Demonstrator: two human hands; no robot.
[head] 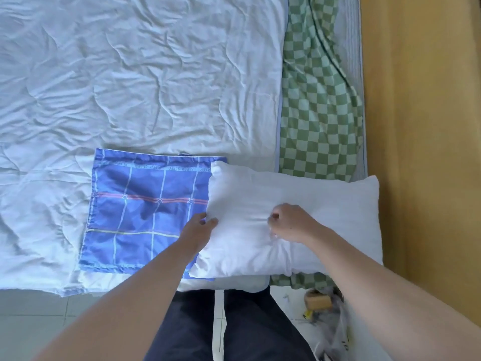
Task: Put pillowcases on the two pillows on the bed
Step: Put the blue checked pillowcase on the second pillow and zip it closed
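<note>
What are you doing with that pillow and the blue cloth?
A person stands at the edge of the bed and is getting a pillow into its cover. The left hand grips the end of the bare white pillow where it meets the blue checked pillowcase. The right hand pinches the pillow's top. The pillowcase lies flat on the white quilt, and the pillow overlaps it but is not visibly inside yet.
</note>
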